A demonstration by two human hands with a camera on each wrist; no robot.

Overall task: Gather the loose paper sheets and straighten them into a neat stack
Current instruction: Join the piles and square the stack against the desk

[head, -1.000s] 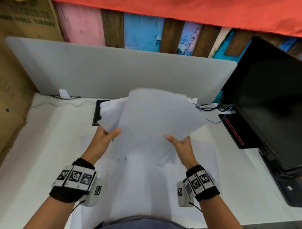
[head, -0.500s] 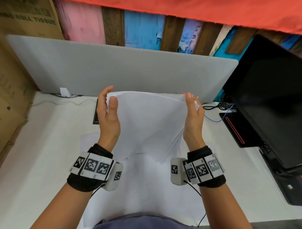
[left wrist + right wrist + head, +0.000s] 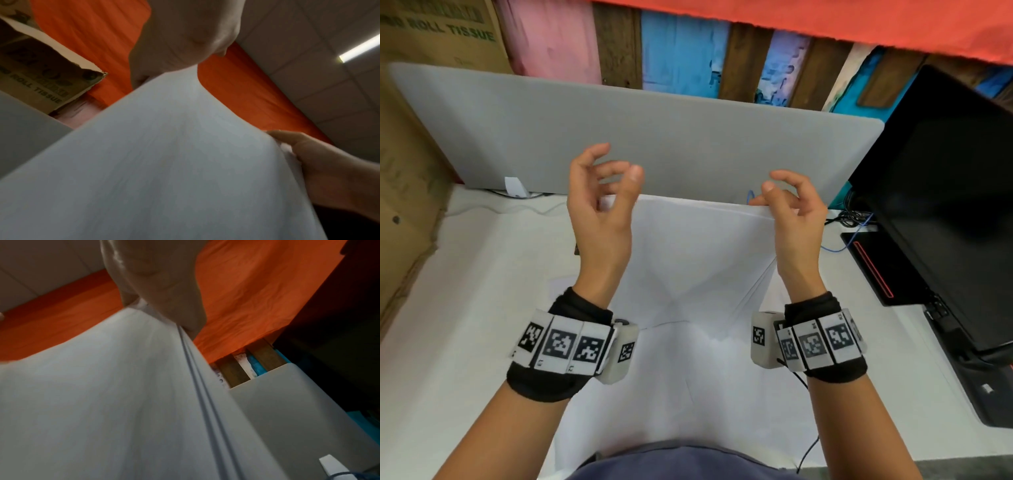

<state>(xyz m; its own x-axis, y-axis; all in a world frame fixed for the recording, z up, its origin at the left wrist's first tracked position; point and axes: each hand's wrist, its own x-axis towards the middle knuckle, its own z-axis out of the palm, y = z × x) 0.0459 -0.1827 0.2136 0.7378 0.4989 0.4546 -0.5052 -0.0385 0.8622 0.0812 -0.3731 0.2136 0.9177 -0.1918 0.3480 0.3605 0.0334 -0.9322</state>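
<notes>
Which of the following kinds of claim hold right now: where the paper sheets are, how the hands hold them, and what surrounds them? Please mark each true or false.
1. The paper sheets stand upright between the left hand and the right hand. True.
2. A black monitor sits to the left of the sheets. False: the monitor is on the right.
3. The right hand has its grip on the sheets' top right corner. True.
4. The sheets' right edges are already flush. False: the right wrist view shows them stepped.
5. A grey divider stands behind the sheets. True.
</notes>
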